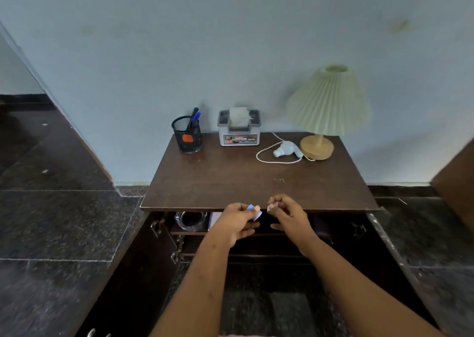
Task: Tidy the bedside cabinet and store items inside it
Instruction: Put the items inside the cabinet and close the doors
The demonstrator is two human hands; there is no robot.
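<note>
The dark wooden bedside cabinet (256, 180) stands against the wall with both doors swung open. My left hand (237, 221) pinches a small pale blue piece (252, 209) just in front of the top's front edge. Close beside it, my right hand (287, 213) pinches a small pink piece (272, 206). What these pieces are is too small to tell. Inside, on the upper shelf at the left, sits a clear glass ashtray (191, 220) with a pale purple item (214, 220) next to it.
On the top at the back stand a black mesh pen holder (187, 138) with pens, a grey tissue box (239, 129), a white bulb holder with cord (284, 150) and a pleated lamp (325, 111). The open left door (123, 272) and right door (395, 259) flank my arms.
</note>
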